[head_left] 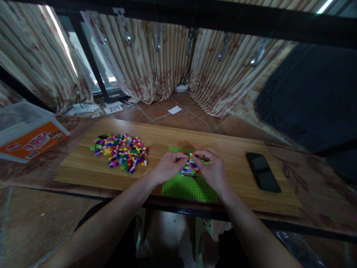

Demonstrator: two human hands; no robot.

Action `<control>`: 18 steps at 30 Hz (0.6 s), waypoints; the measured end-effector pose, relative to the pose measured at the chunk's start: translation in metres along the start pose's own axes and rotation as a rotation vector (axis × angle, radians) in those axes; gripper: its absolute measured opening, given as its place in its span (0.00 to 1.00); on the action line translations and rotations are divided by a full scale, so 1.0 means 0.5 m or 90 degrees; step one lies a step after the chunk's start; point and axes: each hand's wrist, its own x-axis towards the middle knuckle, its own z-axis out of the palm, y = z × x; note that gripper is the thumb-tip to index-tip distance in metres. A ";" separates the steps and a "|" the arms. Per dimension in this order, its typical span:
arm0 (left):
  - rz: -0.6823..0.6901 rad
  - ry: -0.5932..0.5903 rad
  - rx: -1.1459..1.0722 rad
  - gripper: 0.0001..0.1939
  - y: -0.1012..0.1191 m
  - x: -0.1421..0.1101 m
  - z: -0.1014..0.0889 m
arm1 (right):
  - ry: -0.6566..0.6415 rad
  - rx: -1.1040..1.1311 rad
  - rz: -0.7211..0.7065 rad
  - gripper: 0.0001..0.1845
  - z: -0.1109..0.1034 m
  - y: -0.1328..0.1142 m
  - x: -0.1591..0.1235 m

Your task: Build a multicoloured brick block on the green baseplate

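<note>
A small structure of multicoloured toy bricks [190, 169] stands on a green studded baseplate [189, 190]. From the left, my left hand [171, 163] reaches to its upper part, thumb and fingers pinched together. My right hand [212, 167] comes in from the other side, its fingers also closed at the top of the structure. The fingertips of both hands nearly meet there. Whatever lies between them is too small and covered to make out. A spread pile of loose toy bricks [122, 150] lies on the board, left of the baseplate.
The wooden board [234, 190] rests on a cloth-covered table. A black phone [263, 172] lies on its right part. At the far left stands a clear plastic box with an orange label [36, 141]. A dark bar [178, 15] crosses above, before striped curtains [167, 67].
</note>
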 end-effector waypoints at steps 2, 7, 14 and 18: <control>0.004 0.000 0.007 0.12 0.000 0.000 -0.001 | 0.009 0.005 0.008 0.08 0.006 0.003 0.002; -0.002 -0.008 0.012 0.12 0.004 0.000 -0.001 | 0.010 0.022 0.025 0.08 0.011 0.008 0.005; 0.000 -0.008 0.004 0.12 0.007 -0.001 -0.001 | -0.016 0.041 0.022 0.10 0.006 0.008 0.002; 0.005 -0.003 0.016 0.12 0.008 -0.002 -0.001 | -0.018 0.045 0.033 0.12 0.009 0.014 0.001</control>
